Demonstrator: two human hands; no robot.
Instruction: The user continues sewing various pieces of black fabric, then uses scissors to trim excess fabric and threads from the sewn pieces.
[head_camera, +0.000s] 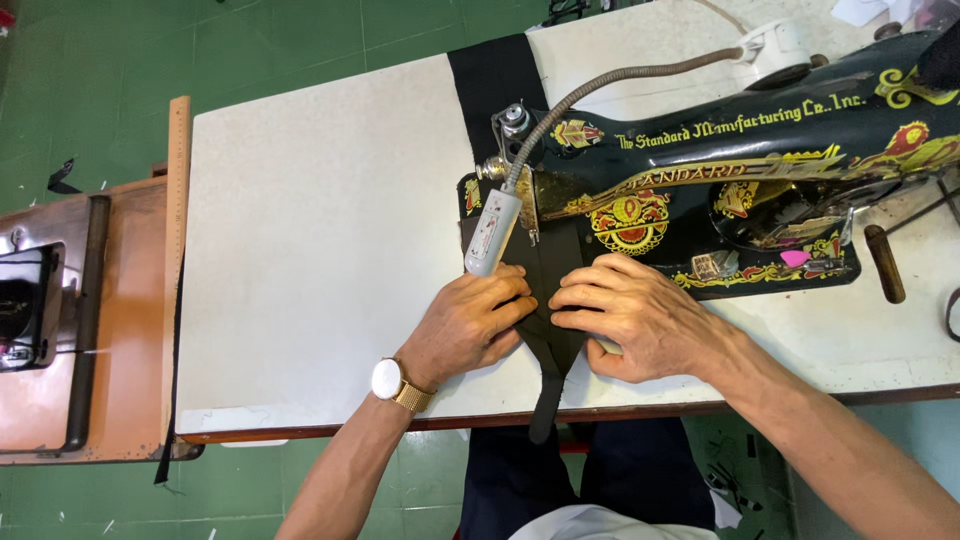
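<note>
Left hand (470, 325): I press it flat on the dark fabric (553, 300), fingers curled; near the surface's (320, 250) front edge
Right hand (635, 318): I pin the same fabric, fingers bent, beside the sewing machine (720, 180)

Bare tabletop (320, 250) leftward — open; sewing machine (720, 190), lamp (492, 230) block ahead
</note>
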